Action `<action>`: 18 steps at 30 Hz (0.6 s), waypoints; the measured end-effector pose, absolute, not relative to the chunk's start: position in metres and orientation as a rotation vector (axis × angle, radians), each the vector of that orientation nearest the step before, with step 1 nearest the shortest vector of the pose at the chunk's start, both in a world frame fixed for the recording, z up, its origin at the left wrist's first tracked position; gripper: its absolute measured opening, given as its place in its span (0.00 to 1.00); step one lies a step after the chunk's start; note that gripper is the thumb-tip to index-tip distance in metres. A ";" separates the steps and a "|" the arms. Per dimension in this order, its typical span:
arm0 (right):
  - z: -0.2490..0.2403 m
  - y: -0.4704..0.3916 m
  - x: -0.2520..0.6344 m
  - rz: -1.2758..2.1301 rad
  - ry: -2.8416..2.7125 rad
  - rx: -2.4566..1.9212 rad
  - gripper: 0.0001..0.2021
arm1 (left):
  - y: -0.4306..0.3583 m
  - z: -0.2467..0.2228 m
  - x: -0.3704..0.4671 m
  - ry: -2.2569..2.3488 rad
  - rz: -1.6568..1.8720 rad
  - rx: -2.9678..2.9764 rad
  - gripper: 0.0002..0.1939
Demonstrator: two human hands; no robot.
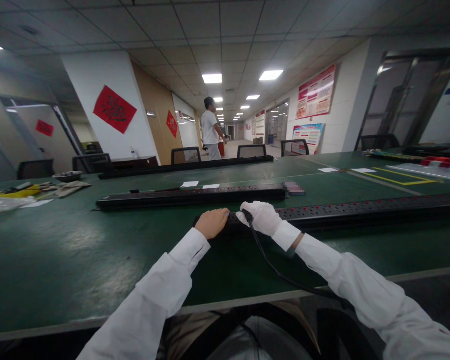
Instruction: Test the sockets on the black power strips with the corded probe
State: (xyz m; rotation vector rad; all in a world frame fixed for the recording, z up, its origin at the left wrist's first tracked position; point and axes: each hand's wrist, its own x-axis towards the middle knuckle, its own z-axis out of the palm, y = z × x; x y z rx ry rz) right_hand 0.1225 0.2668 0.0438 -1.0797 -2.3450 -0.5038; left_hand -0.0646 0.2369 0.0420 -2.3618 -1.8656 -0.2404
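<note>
A long black power strip (337,212) with red-marked sockets lies across the table, its left end in front of me. My left hand (212,223), bare, is closed over that end, with the fingers on its far side. In a white glove, my right hand (262,216) grips a black plug (247,215) against the strip's upper face. Its black cable (266,261) runs down and right over the table edge under my forearm. Whether the plug's pins are inside a socket is hidden.
The green table (78,260) carries more black power strips (191,198) beyond my hands, and one farther strip (183,167). White paper slips (189,184) lie between them. A bowl (67,176) stands at left. Chairs (186,155) line the far side; a person (210,130) is behind them.
</note>
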 end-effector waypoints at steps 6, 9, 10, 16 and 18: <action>0.043 0.267 0.122 -0.507 -2.349 -1.081 0.19 | 0.237 0.041 -0.065 -1.853 -0.252 -2.346 0.17; 0.044 0.267 0.122 -0.498 -2.356 -1.084 0.20 | 0.237 0.041 -0.064 -1.861 -0.246 -2.351 0.17; 0.044 0.267 0.122 -0.497 -2.356 -1.082 0.20 | 0.238 0.041 -0.064 -1.870 -0.235 -2.350 0.17; 0.044 0.266 0.123 -0.506 -2.350 -1.077 0.21 | 0.238 0.041 -0.063 -1.872 -0.218 -2.329 0.16; 0.044 0.266 0.123 -0.502 -2.352 -1.078 0.21 | 0.237 0.042 -0.064 -1.873 -0.224 -2.335 0.16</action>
